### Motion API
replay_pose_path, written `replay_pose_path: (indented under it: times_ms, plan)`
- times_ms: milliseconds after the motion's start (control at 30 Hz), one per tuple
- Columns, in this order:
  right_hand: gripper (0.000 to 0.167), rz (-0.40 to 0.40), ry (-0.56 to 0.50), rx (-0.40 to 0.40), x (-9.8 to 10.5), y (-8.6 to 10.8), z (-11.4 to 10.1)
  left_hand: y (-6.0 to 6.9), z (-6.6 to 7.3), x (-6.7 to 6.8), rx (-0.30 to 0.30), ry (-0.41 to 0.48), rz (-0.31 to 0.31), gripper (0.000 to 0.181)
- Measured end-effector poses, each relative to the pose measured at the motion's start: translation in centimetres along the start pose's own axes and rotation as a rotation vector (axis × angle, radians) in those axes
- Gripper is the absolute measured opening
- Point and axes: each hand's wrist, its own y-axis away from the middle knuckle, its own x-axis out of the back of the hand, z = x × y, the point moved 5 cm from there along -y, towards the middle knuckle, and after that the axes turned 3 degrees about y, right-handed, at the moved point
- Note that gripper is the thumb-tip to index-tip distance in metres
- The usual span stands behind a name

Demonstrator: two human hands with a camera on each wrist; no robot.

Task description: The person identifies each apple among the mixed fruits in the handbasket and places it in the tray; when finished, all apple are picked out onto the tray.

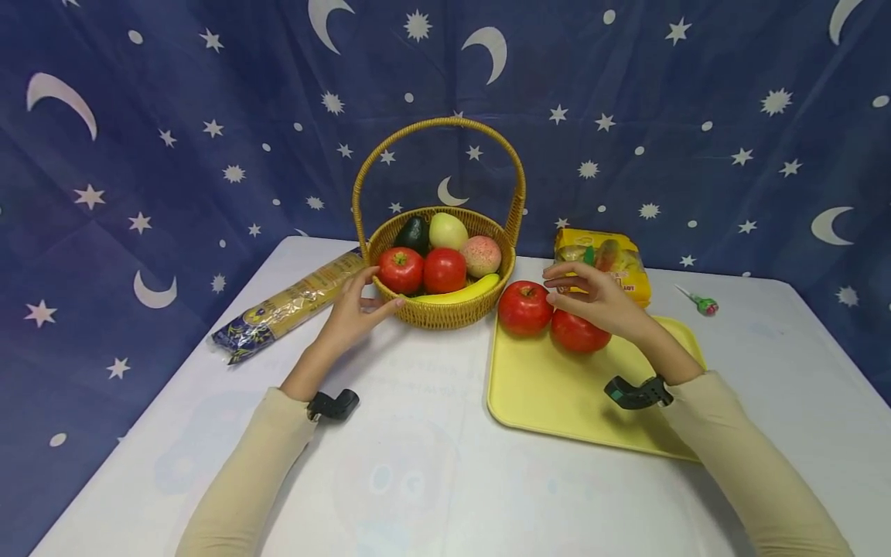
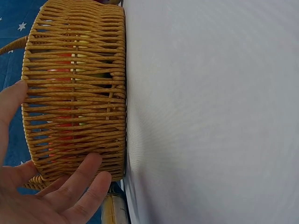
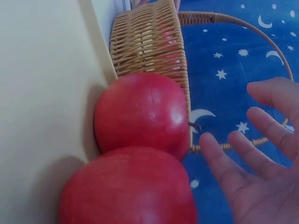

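Note:
A wicker basket (image 1: pixel 445 313) with a tall handle holds two red apples (image 1: pixel 401 269), an avocado (image 1: pixel 414 234), a pale green round fruit (image 1: pixel 448 231), a peach (image 1: pixel 482 256) and a banana (image 1: pixel 459 293). At its left side is my left hand (image 1: pixel 353 313), fingers spread and relaxed; in the left wrist view the fingertips lie against or very near the woven wall (image 2: pixel 74 107). Two larger red apples (image 1: pixel 524 308) sit at the back left of a yellow tray (image 1: pixel 557 394). Just above them hovers my right hand (image 1: pixel 600 300), fingers loosely apart and holding nothing; the right wrist view shows a gap between fingers and apples (image 3: pixel 142 116).
Left of the basket lies a long clear packet of dry noodles (image 1: pixel 292 305). Behind the tray stands a yellow food package (image 1: pixel 629 267), partly hidden by my right hand. A wrapped lollipop (image 1: pixel 704 305) rests to the right. A starry blue cloth (image 1: pixel 599 100) hangs behind the table.

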Motion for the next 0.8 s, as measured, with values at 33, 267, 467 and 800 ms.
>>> replay_pose_path:
  times_ms: [33, 267, 467, 800]
  plan:
    - [0.035, -0.002, 0.001, 0.006, -0.1, -0.1, 0.0, 0.0, 0.0, 0.0, 0.001, 0.000, -0.001, 0.081]
    - [0.032, 0.018, -0.012, 0.048, -0.8, -0.9, -0.1, 0.1, -0.1, 0.0, 0.004, -0.004, 0.000, 0.081]
    - [0.028, 0.087, -0.079, 0.131, -1.5, -1.6, -0.7, 0.1, 0.1, 0.2, 0.005, -0.015, 0.010, 0.081]
    - [0.028, 0.021, -0.084, 0.160, -3.3, -2.9, -1.4, 0.2, -0.1, -0.1, 0.012, -0.006, 0.003, 0.082]
